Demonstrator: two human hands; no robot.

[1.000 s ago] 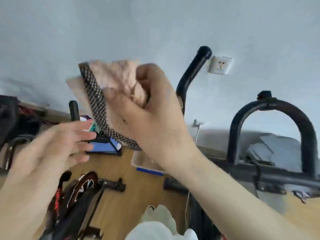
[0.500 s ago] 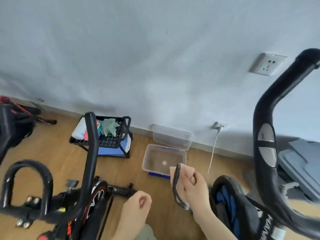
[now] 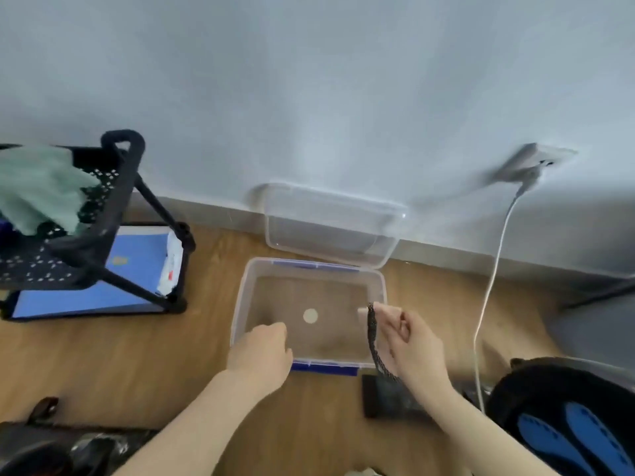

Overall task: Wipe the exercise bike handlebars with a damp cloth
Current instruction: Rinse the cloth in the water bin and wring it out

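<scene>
Two hands over a wooden floor (image 3: 113,359), beside a grey wall.

1. Right hand (image 3: 410,347): fingers (image 3: 391,324) closed round the cloth (image 3: 372,341), a pinkish piece with a dark mesh edge. It hangs from the hand over the near right corner of the tub.
2. Left hand (image 3: 261,352): back upward at the tub's near left rim, fingers bent down with their tips hidden. Whether they grip the rim cannot be told.
3. Clear plastic tub (image 3: 240,304): on the floor between the hands, blue latches front and back, a pale round disc (image 3: 310,316) on its bottom.
4. Clear lid (image 3: 330,225): leaning against the wall just behind the tub.
5. Black perforated rack (image 3: 113,187), far left: a green rag (image 3: 37,187) on its upper tier.
6. White cable (image 3: 491,286): running from a wall socket (image 3: 549,154) down to the floor, right of the tub.
</scene>
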